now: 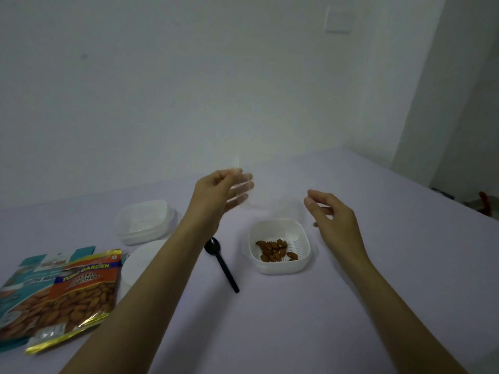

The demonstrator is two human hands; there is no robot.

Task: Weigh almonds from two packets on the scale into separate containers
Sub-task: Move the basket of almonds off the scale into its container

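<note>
The left hand [216,190] is pinching what looks like a clear lid [244,190], blurred, above the middle of the table [297,319]. The right hand [334,220] is hovering loosely curled, gripping nothing, just past the open container [280,267] that is holding a few almonds [272,251]. Being pinched so lightly, the lid is at risk of slipping. The left forearm is passing over the black spoon [221,265] and a white disc [140,260], possibly the scale, and could be knocking either. The orange packet [86,292] and teal packet [19,290] are lying overlapped at the left edge, nearer than a lidded container [143,220]. Pale lilac cloth is covering the table; a bare white wall [189,90] with a switch plate [339,18] is standing behind in dim light.
</note>
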